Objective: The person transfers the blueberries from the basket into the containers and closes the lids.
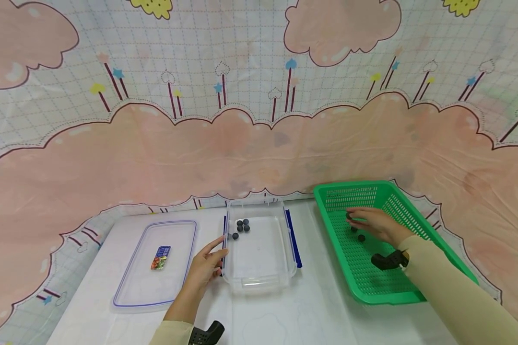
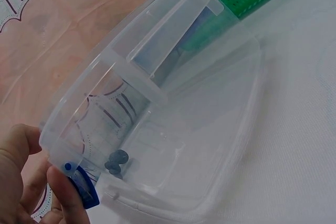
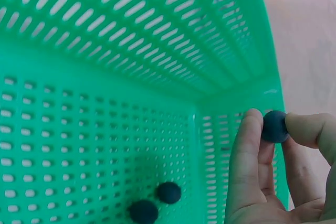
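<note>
My right hand (image 1: pixel 377 224) is over the inside of a green perforated basket (image 1: pixel 337 249). Between its thumb and fingertips it pinches a small dark ball (image 3: pixel 274 126). On the basket floor below lie two more dark balls (image 3: pixel 169 192). To the left, a clear plastic box (image 1: pixel 263 282) with blue side clips sits on the table, and several dark balls (image 1: pixel 240 228) are grouped in its far left part. My left hand (image 1: pixel 205 266) grips the box's left edge, thumb at the rim and fingers by the blue clip (image 2: pixel 86 187).
A clear lid (image 1: pixel 134 287) with a blue seal line and a colourful label (image 1: pixel 160 258) lies on the white table (image 1: pixel 267 321) at the left. A patterned cloth (image 1: pixel 241 158) hangs behind the table, close to the box and basket.
</note>
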A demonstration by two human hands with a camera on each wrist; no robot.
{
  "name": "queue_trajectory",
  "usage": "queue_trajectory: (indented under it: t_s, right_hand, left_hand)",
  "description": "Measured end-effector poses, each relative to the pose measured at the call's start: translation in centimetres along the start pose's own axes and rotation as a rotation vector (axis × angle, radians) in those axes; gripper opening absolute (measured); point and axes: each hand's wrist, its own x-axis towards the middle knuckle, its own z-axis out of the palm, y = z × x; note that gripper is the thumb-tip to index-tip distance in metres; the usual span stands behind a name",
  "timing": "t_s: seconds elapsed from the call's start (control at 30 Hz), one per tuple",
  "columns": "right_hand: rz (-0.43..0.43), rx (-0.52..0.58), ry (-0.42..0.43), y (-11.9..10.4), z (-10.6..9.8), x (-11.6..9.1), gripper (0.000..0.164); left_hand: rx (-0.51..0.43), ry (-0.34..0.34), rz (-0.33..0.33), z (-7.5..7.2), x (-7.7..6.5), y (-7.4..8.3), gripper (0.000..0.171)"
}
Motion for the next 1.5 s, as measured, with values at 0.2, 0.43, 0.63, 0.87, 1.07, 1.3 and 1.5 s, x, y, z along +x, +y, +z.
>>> queue_trajectory:
  t_s: [0.2, 0.43, 0.63, 0.87, 1.07, 1.3, 1.5]
  right_hand:
    - [0.008, 0.002, 0.007, -0.8, 1.4, -0.1, 0.058]
    - [-0.011, -0.006, -0.010, -1.3, 2.7, 0.2, 0.057]
    - [-0.052, -0.013, -0.041, -1.9, 3.7, 0.3, 0.056]
    - [-0.060, 0.013, -0.049, -2.5, 4.8, 0.7, 0.054]
    - [-0.058, 0.008, -0.053, -3.0, 5.5, 0.9, 0.053]
    - [-0.082, 0.015, -0.049, -3.2, 6.6, 1.5, 0.051]
    - [-0.138, 0.087, -0.065, -2.8, 7.1, 2.1, 0.053]
  left_hand:
    - [0.005, 0.001, -0.001, 0.0, -0.1, 0.0, 0.047]
    - [-0.002, 0.006, -0.010, 0.0, -0.2, 0.1, 0.047]
    - [0.002, 0.006, -0.016, 0.1, -0.2, 0.2, 0.047]
    - [0.002, 0.003, -0.022, 0.0, -0.1, 0.2, 0.047]
    - [0.004, 0.002, -0.020, 0.0, 0.1, 0.1, 0.048]
    - [-0.009, 0.004, -0.009, 0.0, -0.1, 0.2, 0.048]
    - [0.000, 0.003, -0.011, 0.0, -0.2, 0.2, 0.048]
